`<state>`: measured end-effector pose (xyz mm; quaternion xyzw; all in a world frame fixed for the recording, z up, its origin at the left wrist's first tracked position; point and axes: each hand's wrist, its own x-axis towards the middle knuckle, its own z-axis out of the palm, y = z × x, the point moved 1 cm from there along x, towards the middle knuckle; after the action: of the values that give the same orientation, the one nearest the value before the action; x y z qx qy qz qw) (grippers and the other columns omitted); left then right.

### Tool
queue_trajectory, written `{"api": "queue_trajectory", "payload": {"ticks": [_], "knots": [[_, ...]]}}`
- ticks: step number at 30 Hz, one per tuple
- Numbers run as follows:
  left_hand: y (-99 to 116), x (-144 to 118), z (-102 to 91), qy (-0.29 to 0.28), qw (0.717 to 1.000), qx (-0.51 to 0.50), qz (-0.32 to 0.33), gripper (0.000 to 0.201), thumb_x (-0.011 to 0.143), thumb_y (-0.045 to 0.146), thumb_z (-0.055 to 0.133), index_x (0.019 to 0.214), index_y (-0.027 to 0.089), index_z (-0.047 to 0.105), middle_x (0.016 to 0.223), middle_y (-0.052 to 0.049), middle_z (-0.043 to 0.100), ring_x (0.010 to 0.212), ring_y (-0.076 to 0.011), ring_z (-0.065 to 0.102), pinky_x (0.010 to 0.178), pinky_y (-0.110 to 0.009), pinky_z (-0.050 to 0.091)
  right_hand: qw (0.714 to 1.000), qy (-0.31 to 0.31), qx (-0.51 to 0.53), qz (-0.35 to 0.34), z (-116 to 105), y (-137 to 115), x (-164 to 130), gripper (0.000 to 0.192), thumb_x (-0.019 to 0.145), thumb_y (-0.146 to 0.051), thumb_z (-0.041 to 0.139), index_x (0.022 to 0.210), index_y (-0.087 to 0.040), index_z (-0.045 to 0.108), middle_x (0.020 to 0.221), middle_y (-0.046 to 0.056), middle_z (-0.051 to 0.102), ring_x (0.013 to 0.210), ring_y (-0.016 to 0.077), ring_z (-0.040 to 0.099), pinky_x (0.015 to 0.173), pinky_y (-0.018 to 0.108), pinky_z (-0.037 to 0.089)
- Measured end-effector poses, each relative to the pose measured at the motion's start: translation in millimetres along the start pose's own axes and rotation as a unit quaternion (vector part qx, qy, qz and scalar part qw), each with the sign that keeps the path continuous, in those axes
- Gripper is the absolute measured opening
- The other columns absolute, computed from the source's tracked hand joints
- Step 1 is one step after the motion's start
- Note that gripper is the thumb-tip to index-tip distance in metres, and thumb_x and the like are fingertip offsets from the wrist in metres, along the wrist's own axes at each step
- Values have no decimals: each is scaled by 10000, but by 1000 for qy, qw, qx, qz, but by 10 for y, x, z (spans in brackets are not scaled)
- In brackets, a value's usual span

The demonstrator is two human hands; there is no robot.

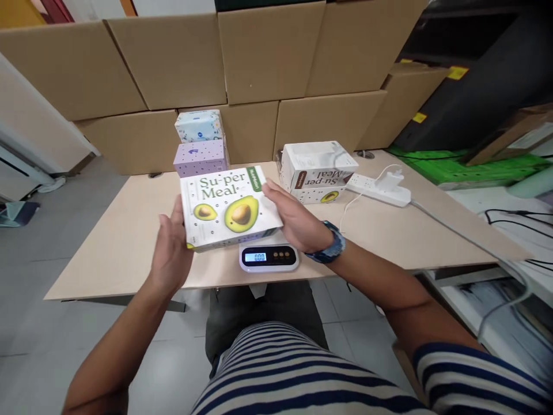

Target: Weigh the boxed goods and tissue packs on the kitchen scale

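A white Su-per Meal box (216, 225) with avocado pictures is held up between my two hands, its printed face tilted toward me. My left hand (170, 253) is against its left side, the thumb sticking up. At the right side, my right hand (298, 219) grips the edge, with the thumb near the top corner. Just below the box sits a digital kitchen scale (268, 257); its lit display reads 0.00 and the box covers part of its platform.
Behind stand a second Su-per Meal box (319, 167), a purple box (201, 158) and a light blue floral pack (199, 125). A white power strip (380, 190) with a plugged-in adapter and cable lies at right. Cardboard boxes (268, 57) wall the back of the wooden table (108, 248).
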<state>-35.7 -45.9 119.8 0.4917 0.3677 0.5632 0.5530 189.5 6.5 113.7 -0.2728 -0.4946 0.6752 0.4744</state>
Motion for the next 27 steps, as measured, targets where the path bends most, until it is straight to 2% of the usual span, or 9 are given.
{"api": "queue_trajectory", "payload": {"ticks": [4,8,12,17,19,21,23,27], "knots": [[-357,302,253,-92,995,-36,-19,936,1004,838,446,1769,341,234,1764,-65,470,1672,-395,382,1382,-608,346,995,96,7,12,-397,-36,-200,733,973,-582,700,1634,-364,468,1579,-12,685,1557,283,572,1342,590,459],[-777,548,348,-126,987,-80,-64,884,1022,795,476,1763,370,247,1707,-69,548,1614,-380,485,1368,-604,365,991,129,-25,15,-712,141,-208,750,920,-579,765,1599,-355,536,1607,-3,663,1578,291,548,1359,566,432],[-979,638,295,-109,986,-97,-83,909,1016,809,466,1768,353,233,1715,-71,533,1620,-376,476,1366,-604,368,991,120,-50,18,-889,326,-189,769,940,-676,703,1630,-407,496,1679,-31,588,1647,263,454,1387,559,380],[-1086,923,216,-60,992,-87,-75,1002,1010,866,311,1786,252,150,1759,-128,463,1674,-375,382,1362,-613,366,991,119,-39,-40,-1113,573,-75,834,965,-899,365,1663,-448,435,1794,-93,407,1745,234,227,1422,568,291],[-1158,1087,182,-39,995,-75,-56,992,1017,865,249,1786,247,148,1811,-119,367,1711,-356,301,1379,-598,333,987,138,-45,-66,-1236,698,-13,875,942,-935,332,1684,-474,382,1828,-122,321,1754,222,183,1440,548,239],[-1247,1219,115,-10,999,-34,-22,1023,987,908,232,1778,261,194,1866,-80,219,1749,-322,182,1411,-553,268,980,157,-68,-105,-1344,808,20,873,937,-936,355,1687,-488,371,1843,-136,273,1757,215,171,1457,518,174],[-1336,1288,19,13,1000,22,15,1067,930,970,263,1756,295,276,1887,-35,125,1766,-286,95,1437,-498,184,971,170,-91,-141,-1411,881,15,872,936,-936,360,1680,-482,400,1839,-126,292,1753,224,189,1464,505,135],[-1436,1277,-131,32,992,104,67,1069,874,1022,263,1686,344,415,1877,-19,206,1768,-257,91,1450,-420,67,962,199,-82,-167,-1433,917,-39,886,926,-958,309,1649,-471,469,1806,-107,379,1748,250,216,1464,513,147]]}}
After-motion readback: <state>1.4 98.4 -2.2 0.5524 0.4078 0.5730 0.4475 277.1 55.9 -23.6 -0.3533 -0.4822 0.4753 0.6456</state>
